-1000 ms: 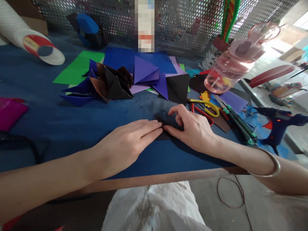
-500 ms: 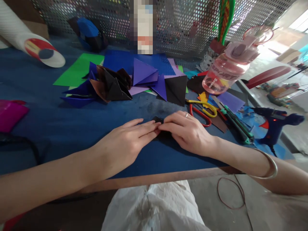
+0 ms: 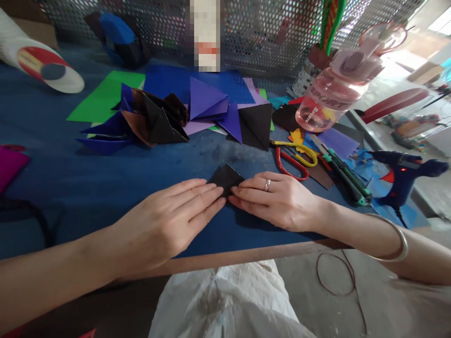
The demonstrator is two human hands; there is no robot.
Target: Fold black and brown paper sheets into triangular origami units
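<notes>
A small piece of folded black paper [image 3: 226, 180] lies on the blue tabletop before me, its pointed top edge showing between my hands. My left hand [image 3: 179, 211] rests flat with fingers stretched out, the tips on the paper's left part. From the other side my right hand [image 3: 276, 199], with a ring on one finger, presses its extended fingertips onto the right part. Both thumbs and the paper's lower edge are mostly hidden. Beyond the hands stand folded black and brown paper pieces [image 3: 165, 122], a folded purple piece [image 3: 207, 101] and a black folded square [image 3: 256, 126].
Scissors [image 3: 292, 159], a green cutter knife [image 3: 347, 178] and a blue glue gun [image 3: 398, 176] lie at the right. A pink water bottle [image 3: 334, 94] stands behind them. A white roll [image 3: 63, 77] is far left. The table's front edge [image 3: 225, 260] is close to me.
My hands have drawn slightly apart, uncovering more of the black paper. My right fingers have straightened from a bent pinch and lie flatter.
</notes>
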